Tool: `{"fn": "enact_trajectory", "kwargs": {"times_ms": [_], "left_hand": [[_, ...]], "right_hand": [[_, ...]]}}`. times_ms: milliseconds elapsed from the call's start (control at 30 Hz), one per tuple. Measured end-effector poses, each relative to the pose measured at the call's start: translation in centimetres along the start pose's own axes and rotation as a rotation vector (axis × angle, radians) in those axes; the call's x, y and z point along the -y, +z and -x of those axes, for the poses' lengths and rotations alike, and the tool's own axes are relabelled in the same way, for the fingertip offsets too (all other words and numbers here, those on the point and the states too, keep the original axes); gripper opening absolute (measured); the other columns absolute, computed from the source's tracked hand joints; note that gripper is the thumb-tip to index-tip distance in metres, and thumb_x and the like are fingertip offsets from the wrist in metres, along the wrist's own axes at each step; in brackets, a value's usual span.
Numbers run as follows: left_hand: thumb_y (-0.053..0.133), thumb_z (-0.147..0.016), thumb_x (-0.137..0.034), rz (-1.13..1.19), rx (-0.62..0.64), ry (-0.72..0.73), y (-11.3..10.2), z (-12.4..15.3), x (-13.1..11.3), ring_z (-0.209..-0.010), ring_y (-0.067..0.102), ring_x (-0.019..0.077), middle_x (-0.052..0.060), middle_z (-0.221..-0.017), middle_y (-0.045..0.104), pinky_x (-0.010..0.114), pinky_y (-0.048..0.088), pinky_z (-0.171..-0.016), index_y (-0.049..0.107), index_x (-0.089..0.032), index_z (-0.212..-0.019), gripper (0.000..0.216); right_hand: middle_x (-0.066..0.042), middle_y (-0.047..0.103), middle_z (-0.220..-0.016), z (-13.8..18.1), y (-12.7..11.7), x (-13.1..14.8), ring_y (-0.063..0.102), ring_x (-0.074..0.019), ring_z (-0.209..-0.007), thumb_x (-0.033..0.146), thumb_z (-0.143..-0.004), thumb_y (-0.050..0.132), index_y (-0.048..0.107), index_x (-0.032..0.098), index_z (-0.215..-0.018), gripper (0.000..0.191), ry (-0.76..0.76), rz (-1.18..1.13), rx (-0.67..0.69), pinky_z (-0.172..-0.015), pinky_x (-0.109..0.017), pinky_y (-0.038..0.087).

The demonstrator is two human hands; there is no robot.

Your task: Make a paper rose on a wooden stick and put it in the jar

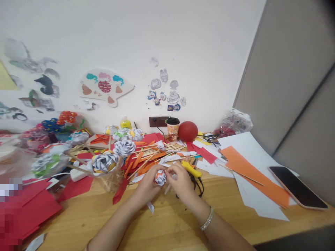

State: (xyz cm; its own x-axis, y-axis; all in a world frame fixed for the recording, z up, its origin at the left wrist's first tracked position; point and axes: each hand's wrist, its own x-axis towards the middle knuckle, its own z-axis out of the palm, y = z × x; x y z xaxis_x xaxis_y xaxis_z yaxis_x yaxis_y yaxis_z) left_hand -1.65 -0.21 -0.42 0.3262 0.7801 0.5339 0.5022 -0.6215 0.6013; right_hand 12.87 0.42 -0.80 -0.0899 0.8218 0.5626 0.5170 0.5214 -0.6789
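Note:
Both my hands meet over the wooden table (167,223) at the centre of the view. My left hand (148,186) is curled around a small paper flower (160,177), white and grey with orange edges. My right hand (180,181), with a silver bracelet at the wrist, pinches the flower's right side with closed fingers. A white paper strip (151,207) hangs below the hands. Just beyond them lie finished paper roses (104,162), wooden sticks (149,155) and a yellow glue gun (191,169).
Red paper sheets (39,205) lie at the left. White and orange sheets (251,170) and a dark phone (297,186) sit at the right. A paper cup (172,129) and a red ball (187,131) stand by the wall. Stickers and a fan decorate the wall.

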Motion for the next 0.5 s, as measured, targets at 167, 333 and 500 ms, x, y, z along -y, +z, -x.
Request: {"fn": "enact_trajectory", "kwargs": {"times_ms": [167,333,500], "left_hand": [[0.047,-0.064,-0.001,-0.010,0.002,0.002,0.07,-0.03,-0.05,-0.090,0.055,0.0180,0.005,-0.095,0.058,0.030,0.044,-0.081,0.050,-0.019,-0.094,0.035],[0.047,-0.062,0.000,-0.003,0.010,-0.017,0.21,-0.01,0.10,-0.090,0.055,0.0185,0.005,-0.095,0.058,0.032,0.044,-0.080,0.049,-0.019,-0.094,0.037],[0.049,-0.063,-0.002,-0.005,0.014,-0.007,0.24,0.00,0.34,-0.092,0.054,0.0189,0.005,-0.097,0.057,0.032,0.044,-0.081,0.049,-0.020,-0.094,0.036]], "right_hand": [[-0.002,0.057,-0.073,0.09,-0.13,0.11,0.052,-0.0170,-0.076,0.013,-0.077,0.052,0.060,0.018,-0.071,0.012,-0.060,0.068,0.021,-0.068,-0.028,0.041],[-0.005,0.058,-0.078,0.30,-0.30,0.57,0.051,-0.0184,-0.077,0.011,-0.080,0.048,0.063,0.019,-0.078,0.017,-0.156,0.228,0.039,-0.068,-0.029,0.041],[-0.006,0.058,-0.081,0.49,-0.24,0.73,0.050,-0.0197,-0.079,0.010,-0.081,0.045,0.063,0.018,-0.080,0.019,-0.207,0.372,0.055,-0.067,-0.030,0.040]]}}
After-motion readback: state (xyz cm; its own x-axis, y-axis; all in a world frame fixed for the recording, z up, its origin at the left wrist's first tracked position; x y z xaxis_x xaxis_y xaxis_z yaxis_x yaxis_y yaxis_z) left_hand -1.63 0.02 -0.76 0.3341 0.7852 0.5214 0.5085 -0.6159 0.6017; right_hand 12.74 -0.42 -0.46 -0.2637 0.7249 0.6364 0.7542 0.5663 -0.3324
